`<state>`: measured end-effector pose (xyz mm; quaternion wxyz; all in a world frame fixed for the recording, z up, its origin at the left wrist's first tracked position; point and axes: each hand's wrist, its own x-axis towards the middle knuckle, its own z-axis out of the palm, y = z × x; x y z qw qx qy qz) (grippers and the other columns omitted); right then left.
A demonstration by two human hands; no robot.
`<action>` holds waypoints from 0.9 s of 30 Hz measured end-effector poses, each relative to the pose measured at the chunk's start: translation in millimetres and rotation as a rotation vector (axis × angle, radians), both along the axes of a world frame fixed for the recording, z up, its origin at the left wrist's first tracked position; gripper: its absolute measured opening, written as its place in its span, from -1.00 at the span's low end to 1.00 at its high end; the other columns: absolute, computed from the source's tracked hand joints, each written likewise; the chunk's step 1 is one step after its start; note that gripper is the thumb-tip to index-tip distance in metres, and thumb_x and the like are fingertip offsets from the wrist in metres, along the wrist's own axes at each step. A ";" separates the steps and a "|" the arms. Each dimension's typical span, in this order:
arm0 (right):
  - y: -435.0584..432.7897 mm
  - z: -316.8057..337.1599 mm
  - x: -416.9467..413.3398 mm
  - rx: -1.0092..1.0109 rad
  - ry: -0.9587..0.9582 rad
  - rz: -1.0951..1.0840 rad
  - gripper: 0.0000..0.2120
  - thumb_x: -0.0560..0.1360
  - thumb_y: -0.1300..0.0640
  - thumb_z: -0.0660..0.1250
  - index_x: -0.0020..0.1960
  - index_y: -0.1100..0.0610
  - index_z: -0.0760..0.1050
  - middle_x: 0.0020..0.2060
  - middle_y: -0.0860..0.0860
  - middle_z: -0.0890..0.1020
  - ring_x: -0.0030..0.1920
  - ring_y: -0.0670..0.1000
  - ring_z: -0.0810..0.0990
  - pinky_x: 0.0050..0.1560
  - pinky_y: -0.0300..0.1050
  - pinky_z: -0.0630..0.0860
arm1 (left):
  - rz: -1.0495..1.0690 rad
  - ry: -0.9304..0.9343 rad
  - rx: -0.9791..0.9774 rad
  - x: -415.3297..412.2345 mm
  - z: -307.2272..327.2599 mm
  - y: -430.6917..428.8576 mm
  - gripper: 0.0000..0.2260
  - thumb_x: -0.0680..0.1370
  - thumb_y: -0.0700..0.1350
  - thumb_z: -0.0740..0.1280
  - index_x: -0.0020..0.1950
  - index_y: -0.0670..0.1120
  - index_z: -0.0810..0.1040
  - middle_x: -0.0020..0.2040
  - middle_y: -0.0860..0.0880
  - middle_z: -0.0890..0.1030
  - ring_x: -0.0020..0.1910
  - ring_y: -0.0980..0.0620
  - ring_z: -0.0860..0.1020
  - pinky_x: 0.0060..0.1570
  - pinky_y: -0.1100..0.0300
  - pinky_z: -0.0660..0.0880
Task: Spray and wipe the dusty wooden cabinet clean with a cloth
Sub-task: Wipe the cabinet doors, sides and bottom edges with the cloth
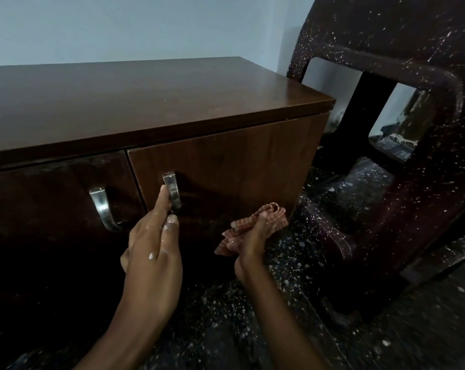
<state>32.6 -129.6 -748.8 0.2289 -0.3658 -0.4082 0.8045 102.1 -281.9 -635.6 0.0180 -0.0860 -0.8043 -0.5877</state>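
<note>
A low, dark brown wooden cabinet (151,97) fills the left and middle of the head view, with two doors and curved metal handles. My left hand (152,244) grips the handle (172,190) of the right door (242,161), fingers wrapped around its lower part. My right hand (252,236) presses a crumpled pink striped cloth (255,222) against the bottom right corner of that door. Faint dust smears show on the left door (52,198). No spray bottle is in sight.
A dark maroon plastic chair (402,145), speckled with white paint, stands close against the cabinet's right side. The floor (252,316) is dark with white specks. A pale blue wall (119,25) rises behind the cabinet. The left door's handle (103,208) is untouched.
</note>
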 end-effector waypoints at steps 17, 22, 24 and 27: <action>34.1 21.4 -5.4 0.275 0.002 -0.055 -0.42 0.50 -0.36 0.08 0.43 -0.15 0.16 0.28 0.13 0.46 0.24 0.17 0.47 0.23 0.18 0.45 | 0.003 -0.008 0.032 -0.8 -3.8 4.0 -0.60 0.62 0.04 0.05 0.38 0.42 0.09 0.13 0.51 0.26 0.49 0.19 0.14 0.47 -0.14 0.04; 31.8 14.1 7.8 0.317 -0.004 -0.005 -0.39 0.58 -0.21 0.08 0.50 0.12 0.13 0.37 0.04 0.32 0.37 0.04 0.31 0.31 -0.12 0.29 | -0.005 -0.019 0.023 -0.4 -2.4 6.2 -0.58 0.62 0.04 0.06 0.44 0.34 0.07 0.10 0.54 0.24 0.49 0.17 0.13 0.46 -0.16 0.05; 28.8 -4.0 13.2 0.182 -0.038 0.041 -0.34 0.55 -0.27 0.10 0.50 0.10 0.12 0.28 0.03 0.33 0.34 0.09 0.35 0.33 0.00 0.35 | -0.007 -0.018 0.006 0.3 -1.0 4.1 -0.59 0.61 0.06 0.05 0.43 0.37 0.07 0.12 0.54 0.24 0.50 0.18 0.12 0.47 -0.16 0.04; 29.3 -16.3 7.8 0.050 -0.074 0.033 -0.44 0.61 -0.18 0.00 0.52 0.07 0.10 0.40 0.05 0.30 0.40 0.11 0.31 0.33 -0.06 0.30 | -0.014 -0.022 0.012 0.9 1.7 0.6 -0.62 0.59 0.15 0.09 0.35 0.46 0.08 0.17 0.53 0.27 0.49 0.21 0.11 0.48 -0.13 0.03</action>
